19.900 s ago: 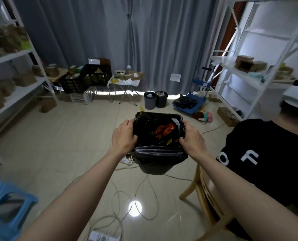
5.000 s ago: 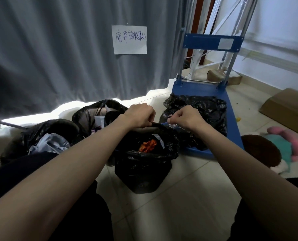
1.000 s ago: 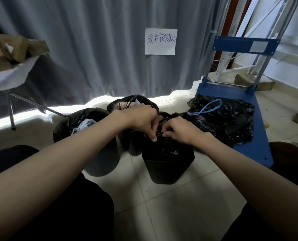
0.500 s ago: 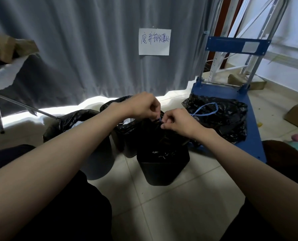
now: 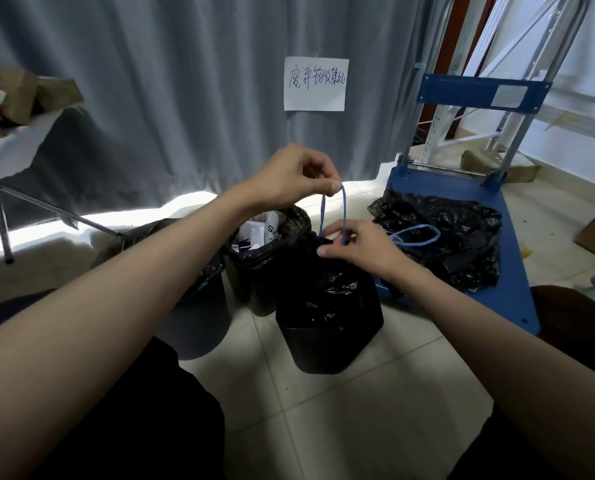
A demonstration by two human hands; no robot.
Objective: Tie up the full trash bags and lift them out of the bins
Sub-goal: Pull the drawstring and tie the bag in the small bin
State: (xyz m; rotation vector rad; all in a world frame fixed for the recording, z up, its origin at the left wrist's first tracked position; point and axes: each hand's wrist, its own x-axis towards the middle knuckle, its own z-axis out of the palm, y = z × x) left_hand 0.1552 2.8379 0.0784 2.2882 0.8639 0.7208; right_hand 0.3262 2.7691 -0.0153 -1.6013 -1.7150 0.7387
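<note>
Drawstring (image 5: 344, 216) vanishes inside right hand (image 5: 356, 249); knot unseen.

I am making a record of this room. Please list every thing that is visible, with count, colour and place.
bins: three, black bags inside, on floor at centre
drawstring: one, blue, rising from front bin's bag
tied bag: one, black, on cart
cart: one, blue, right
paper sign: one, white, on curtain
curtain: one, grey, behind
left hand: pinches drawstring, raised
right hand: holds drawstring at bag's neck
</note>
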